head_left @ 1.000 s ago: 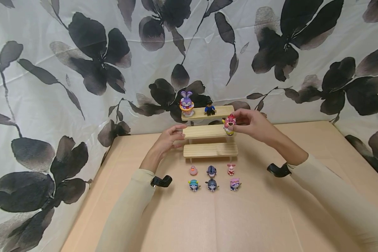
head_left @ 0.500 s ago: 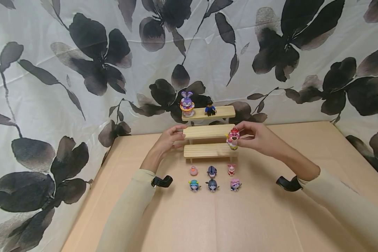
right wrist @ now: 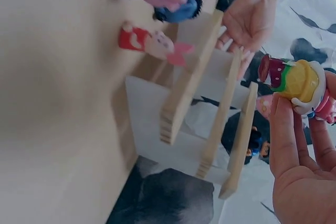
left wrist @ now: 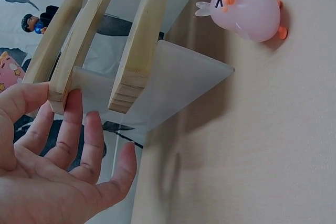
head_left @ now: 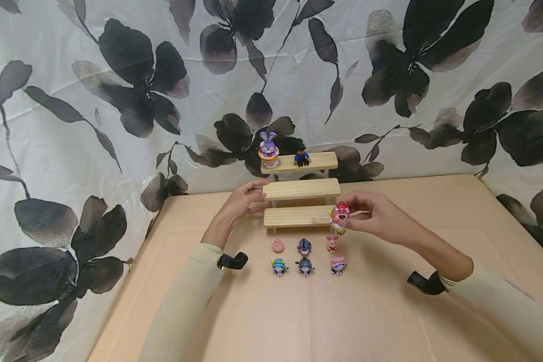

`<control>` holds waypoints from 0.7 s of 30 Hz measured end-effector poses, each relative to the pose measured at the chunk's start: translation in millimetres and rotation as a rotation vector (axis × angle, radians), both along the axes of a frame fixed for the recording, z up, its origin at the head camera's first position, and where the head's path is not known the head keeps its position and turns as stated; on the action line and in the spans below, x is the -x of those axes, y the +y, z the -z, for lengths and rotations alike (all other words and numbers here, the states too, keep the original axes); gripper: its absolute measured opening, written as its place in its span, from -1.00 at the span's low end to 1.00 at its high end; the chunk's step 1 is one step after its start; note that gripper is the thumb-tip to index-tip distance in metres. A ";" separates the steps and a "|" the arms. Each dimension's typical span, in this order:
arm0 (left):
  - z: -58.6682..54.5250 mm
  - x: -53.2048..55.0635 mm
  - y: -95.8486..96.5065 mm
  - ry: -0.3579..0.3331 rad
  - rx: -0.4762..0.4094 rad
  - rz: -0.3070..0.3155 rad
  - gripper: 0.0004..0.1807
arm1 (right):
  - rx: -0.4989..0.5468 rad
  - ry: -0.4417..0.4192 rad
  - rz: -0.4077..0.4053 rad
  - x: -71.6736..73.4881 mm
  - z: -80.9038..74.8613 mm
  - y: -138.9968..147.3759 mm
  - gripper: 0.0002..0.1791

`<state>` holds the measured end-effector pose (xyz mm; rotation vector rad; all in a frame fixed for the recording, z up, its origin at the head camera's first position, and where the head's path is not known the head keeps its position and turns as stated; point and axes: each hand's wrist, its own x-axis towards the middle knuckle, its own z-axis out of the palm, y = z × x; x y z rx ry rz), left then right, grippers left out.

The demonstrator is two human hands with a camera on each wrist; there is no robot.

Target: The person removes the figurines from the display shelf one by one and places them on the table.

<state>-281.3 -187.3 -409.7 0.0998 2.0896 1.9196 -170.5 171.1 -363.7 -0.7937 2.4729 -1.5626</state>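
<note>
My right hand (head_left: 375, 216) pinches a pink bear figurine (head_left: 340, 216) with a red top, held up at the right end of the lowest plank; the right wrist view shows its yellow body (right wrist: 300, 80) between fingers and thumb. At the left, my left hand (head_left: 240, 203) grips the end of the middle plank (head_left: 300, 189) of a three-tier wooden display stand. Its thumb and a finger pinch that plank in the left wrist view, the other fingers spread. On the top plank stand a purple rabbit figurine (head_left: 268, 148) and a small figure in blue (head_left: 301, 157).
Before the stand, a pink duck (head_left: 278, 245), a dark blue donkey figurine (head_left: 304, 246) and a pink piglet figurine (head_left: 332, 244) form a row. Nearer are figurines with a teal hat (head_left: 278, 266), a dark hood (head_left: 305, 266) and a pink hood (head_left: 338, 265). Behind hangs a floral cloth (head_left: 235, 45).
My right hand has brought the bear figurine down and slightly right, from beside the middle plank to the lowest plank's right end. The left hand has stayed on the stand.
</note>
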 end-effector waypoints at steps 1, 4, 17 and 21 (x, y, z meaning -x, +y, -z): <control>0.0 0.0 -0.2 0.000 0.001 -0.001 -0.55 | 0.005 -0.017 -0.006 -1.7 2.1 -0.3 -0.68; 0.2 0.1 -0.5 0.002 0.016 -0.003 -0.56 | 0.001 -0.044 -0.013 -7.9 6.8 -0.5 -0.69; 0.1 0.3 0.1 -0.009 0.030 -0.015 -0.56 | 0.001 -0.054 -0.048 -27.6 23.1 8.7 -0.68; -0.2 0.4 0.8 -0.011 0.017 -0.016 -0.56 | 0.011 -0.061 -0.061 -32.0 31.0 10.1 -0.69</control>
